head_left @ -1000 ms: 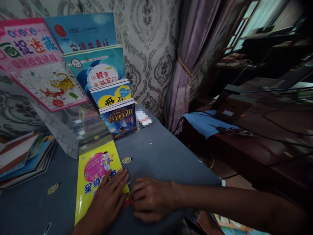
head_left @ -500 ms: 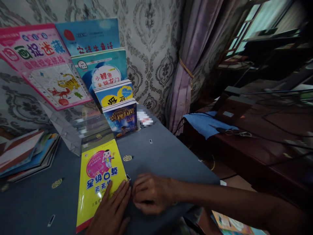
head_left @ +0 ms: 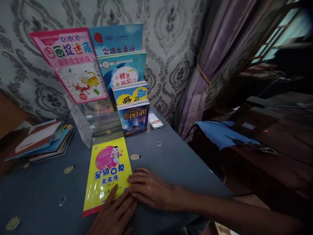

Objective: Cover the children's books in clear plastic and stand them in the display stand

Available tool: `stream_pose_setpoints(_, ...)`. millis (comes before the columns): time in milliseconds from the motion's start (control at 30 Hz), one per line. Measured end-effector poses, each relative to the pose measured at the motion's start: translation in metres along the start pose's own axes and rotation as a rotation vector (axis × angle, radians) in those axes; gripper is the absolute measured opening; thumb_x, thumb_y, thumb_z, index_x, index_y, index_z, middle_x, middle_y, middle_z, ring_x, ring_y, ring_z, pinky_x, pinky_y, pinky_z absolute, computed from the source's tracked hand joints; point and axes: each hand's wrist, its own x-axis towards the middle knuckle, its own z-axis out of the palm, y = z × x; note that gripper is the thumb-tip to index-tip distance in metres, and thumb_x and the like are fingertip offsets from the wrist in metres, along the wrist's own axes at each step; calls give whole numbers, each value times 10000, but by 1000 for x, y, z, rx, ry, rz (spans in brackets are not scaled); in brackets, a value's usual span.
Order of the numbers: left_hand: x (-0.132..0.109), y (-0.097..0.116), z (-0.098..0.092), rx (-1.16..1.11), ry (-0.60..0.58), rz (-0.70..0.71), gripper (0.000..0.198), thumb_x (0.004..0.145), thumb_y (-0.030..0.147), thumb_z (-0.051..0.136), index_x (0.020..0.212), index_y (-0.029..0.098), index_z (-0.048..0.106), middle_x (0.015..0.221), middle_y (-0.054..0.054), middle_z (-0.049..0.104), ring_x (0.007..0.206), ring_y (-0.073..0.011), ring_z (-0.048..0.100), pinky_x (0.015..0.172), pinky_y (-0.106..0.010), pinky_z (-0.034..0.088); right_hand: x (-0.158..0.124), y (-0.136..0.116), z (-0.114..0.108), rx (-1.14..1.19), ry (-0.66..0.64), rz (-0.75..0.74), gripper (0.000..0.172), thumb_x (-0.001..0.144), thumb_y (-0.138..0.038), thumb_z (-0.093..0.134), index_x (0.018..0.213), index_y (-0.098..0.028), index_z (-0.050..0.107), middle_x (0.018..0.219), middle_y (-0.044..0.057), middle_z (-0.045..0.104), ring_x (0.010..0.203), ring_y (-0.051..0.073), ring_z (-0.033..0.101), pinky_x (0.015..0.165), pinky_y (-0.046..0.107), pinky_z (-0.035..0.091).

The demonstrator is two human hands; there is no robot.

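A yellow workbook point(head_left: 105, 189) with a pink circle and a cartoon figure on its cover lies flat on the grey-blue tabletop. My left hand point(head_left: 117, 209) rests across its lower right part, fingers stretched out and slightly apart. My right hand point(head_left: 154, 189) lies at the book's right edge, fingers extended and their tips close against those of my left hand. Behind the workbook stands a clear tiered rack point(head_left: 84, 125). It holds a pink picture book point(head_left: 75, 68), teal books point(head_left: 124, 70) and a dark blue book point(head_left: 134, 119) in front.
A stack of books point(head_left: 46, 140) lies on the left side of the table point(head_left: 168, 163). Past its right edge, a dark red surface point(head_left: 244, 166) carries a blue cloth point(head_left: 217, 132), scissors point(head_left: 259, 147) and cables. A patterned wall and a tied purple curtain point(head_left: 193, 98) stand behind.
The view has shifted left, so things appear farther right. My right hand has gone from curled fingers beside the workbook to extended fingers at its edge. My left hand stays on the cover.
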Motion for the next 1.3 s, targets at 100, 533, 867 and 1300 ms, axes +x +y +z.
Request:
stream_pose_setpoints(100,2,1,-2,-18,12,-27,362,961,262,528,1306,194,614,1314,-21,694,1321,-187,553,1281,-487,109,2,-4,3,45,0,102,249,1020,-223,487,1217,-187,636,1281,82,696,1235,165,600,1181,382,340)
stream_pose_setpoints(533,-13,-36,-34,-364,139,-476,296,969,242,525,1221,289,674,1122,-18,773,1030,-161,731,942,-261,582,5,-9,-3,149,-180,276,527,1005,-387,558,1482,-186,462,1565,146,445,1499,240,329,1271,495,150)
stream_pose_setpoints(867,-39,-88,23,-263,-26,-1087,621,967,524,394,1461,161,490,1489,-173,533,1406,-366,467,1113,-575,437,10,5,-16,208,-256,318,910,912,-666,568,1576,-104,301,1646,214,224,1554,297,130,1272,515,37)
stream_pose_setpoints(1300,-28,-102,5,-1038,458,-1536,767,804,575,673,1436,221,424,1475,-166,532,1275,-321,602,869,-335,609,19,25,-17,177,-277,254,1052,819,-764,601,1594,-140,261,1661,231,155,1555,355,58,1250,565,15)
